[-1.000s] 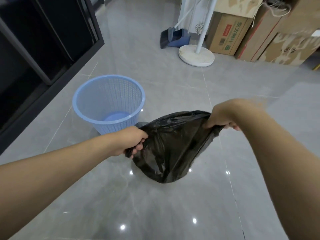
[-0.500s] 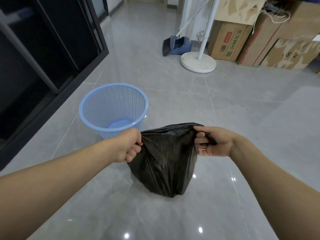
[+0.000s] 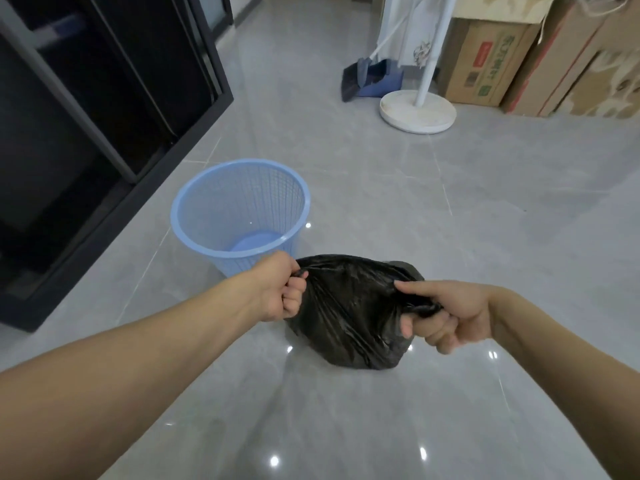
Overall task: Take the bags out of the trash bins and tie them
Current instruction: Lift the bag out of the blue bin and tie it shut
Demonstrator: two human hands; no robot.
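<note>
A black trash bag (image 3: 349,313) hangs low over the grey tiled floor, its bottom at or just above the tiles. My left hand (image 3: 280,292) is closed on the left side of the bag's mouth. My right hand (image 3: 446,315) grips the bunched right side, index finger stretched along the plastic. The mouth is pulled taut between both hands. A light blue mesh trash bin (image 3: 239,216) stands upright just behind the left hand, with no bag in it.
A black glass-fronted cabinet (image 3: 86,116) runs along the left. At the back stand a white pole on a round base (image 3: 417,112), a blue dustpan and broom (image 3: 370,77), and stacked cardboard boxes (image 3: 485,60). Glossy floor lies around the bag.
The bag has dropped lower toward the floor. My right hand has turned and gathered its side of the bag's mouth into a bunch; my left hand keeps its grip.
</note>
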